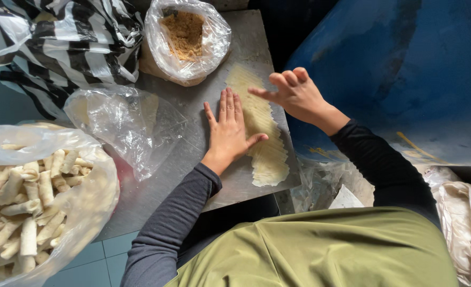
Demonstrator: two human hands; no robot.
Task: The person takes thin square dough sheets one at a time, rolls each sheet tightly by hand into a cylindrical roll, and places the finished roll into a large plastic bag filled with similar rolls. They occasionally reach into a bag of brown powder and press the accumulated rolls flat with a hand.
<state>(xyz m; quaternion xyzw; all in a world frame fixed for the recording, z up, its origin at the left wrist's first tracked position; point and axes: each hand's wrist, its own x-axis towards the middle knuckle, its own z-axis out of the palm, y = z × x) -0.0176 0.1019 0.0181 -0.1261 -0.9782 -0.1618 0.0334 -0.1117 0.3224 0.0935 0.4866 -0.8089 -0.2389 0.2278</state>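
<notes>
Clear bag (pixel 185 40) of brown crumbs, striped bag (pixel 81 45)

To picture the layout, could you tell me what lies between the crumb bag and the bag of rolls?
A crumpled empty clear plastic bag, per the head view.

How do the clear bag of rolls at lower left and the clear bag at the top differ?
The bag of rolls is larger and lies at the near left; the bag of crumbs sits at the far end of the metal table. The first holds pale rolled pieces, the second brown crumbly filling. Both are clear plastic and open, and neither hand touches them.
</notes>
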